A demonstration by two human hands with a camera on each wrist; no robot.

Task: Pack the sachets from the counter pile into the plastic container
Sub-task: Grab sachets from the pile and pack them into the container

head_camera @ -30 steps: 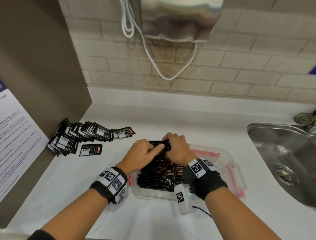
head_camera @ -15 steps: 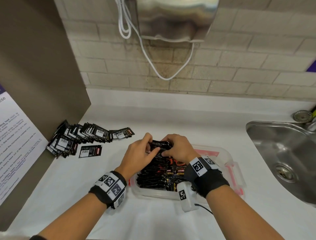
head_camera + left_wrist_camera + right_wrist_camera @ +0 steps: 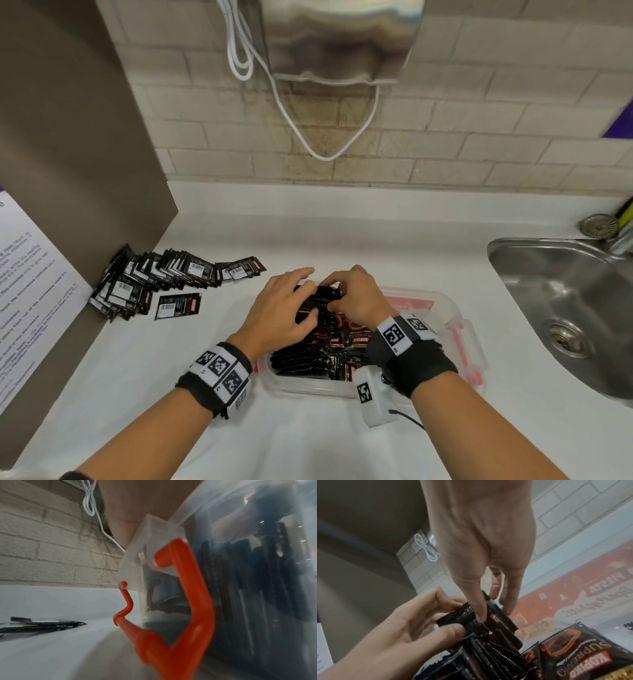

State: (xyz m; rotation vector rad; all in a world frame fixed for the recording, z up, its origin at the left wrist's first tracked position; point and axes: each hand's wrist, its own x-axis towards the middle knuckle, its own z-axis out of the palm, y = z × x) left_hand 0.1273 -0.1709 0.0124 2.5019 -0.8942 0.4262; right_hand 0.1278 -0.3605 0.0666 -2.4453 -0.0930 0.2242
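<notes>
A clear plastic container [image 3: 457,320] with orange handles [image 3: 188,601] sits on the white counter, its left half filled with black sachets [image 3: 308,356] standing on edge. At its far left end both hands work on one bundle of sachets [image 3: 464,615]. My left hand [image 3: 308,305] pinches the bundle between thumb and fingers [image 3: 452,630]. My right hand [image 3: 337,294] reaches down from above, its thumb pressed on the near face and its fingers [image 3: 508,601] behind. The counter pile of sachets [image 3: 164,277] lies to the left by the brown panel, with one loose sachet [image 3: 178,306] in front.
A steel sink [image 3: 565,315] is set into the counter at the right. A hand dryer [image 3: 342,37] and a looped white cable [image 3: 308,137] hang on the brick wall above. A brown side panel [image 3: 68,137] with a paper notice [image 3: 24,274] borders the left.
Both hands stay at the container's far left end. My left hand has gone from one finger laid on the bundle to a thumb-and-finger pinch of it.
</notes>
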